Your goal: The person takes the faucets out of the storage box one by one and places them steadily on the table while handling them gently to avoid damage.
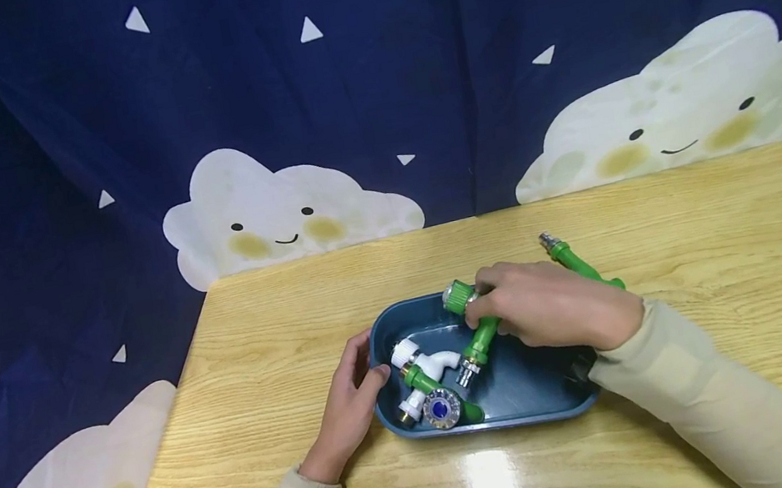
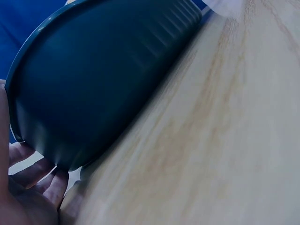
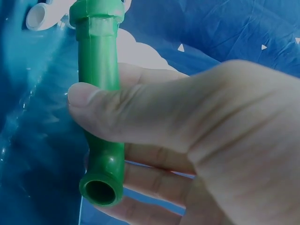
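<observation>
My right hand (image 1: 544, 301) grips a green plastic tap (image 1: 483, 340) by its body, above the dark blue bin (image 1: 531, 419). In the right wrist view, the thumb lies across the green tube and its open spout end points at the camera. My left hand (image 1: 346, 398) holds the bin's left end, thumb at the rim and fingers against the outer wall. Inside the bin's left half, a white tap (image 1: 441, 361) lies partly under another green tap (image 1: 422, 380) with a blue-centred round knob.
On the table (image 1: 281, 319), behind my right wrist, lies one more green tap (image 1: 575, 260) with a metal hose end; my arm hides part of it. A dark blue curtain (image 1: 443, 84) with clouds hangs along the table's back edge.
</observation>
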Motion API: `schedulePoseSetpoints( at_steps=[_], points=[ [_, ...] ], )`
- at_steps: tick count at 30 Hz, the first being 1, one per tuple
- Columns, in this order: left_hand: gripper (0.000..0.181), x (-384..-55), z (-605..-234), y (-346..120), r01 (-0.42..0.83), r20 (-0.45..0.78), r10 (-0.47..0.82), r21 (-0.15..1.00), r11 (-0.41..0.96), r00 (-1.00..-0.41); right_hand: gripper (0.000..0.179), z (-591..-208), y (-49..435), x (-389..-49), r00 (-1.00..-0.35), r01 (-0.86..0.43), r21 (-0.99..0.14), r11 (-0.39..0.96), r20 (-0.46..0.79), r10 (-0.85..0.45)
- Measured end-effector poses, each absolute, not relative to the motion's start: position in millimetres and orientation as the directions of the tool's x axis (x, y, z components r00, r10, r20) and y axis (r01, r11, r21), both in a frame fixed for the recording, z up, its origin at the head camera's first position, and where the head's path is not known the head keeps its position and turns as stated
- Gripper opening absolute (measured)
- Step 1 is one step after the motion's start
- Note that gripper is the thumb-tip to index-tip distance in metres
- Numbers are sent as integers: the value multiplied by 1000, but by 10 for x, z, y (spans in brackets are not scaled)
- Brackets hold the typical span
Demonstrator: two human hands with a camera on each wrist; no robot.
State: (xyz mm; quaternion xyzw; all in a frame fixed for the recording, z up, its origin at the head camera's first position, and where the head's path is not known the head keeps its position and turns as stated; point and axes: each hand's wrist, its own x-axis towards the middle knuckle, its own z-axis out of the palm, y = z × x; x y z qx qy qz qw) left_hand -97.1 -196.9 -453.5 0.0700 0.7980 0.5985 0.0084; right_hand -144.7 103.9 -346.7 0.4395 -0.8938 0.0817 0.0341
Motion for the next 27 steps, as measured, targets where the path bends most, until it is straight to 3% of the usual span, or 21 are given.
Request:
schedulePoseSetpoints(
  at_steps=[27],
  points=[
    [48, -972, -4550, -1975, 104, 73, 121, 956, 273, -990, 34, -3412, 1100, -1441, -612, -790, -106, 604, 188, -768]
  ],
)
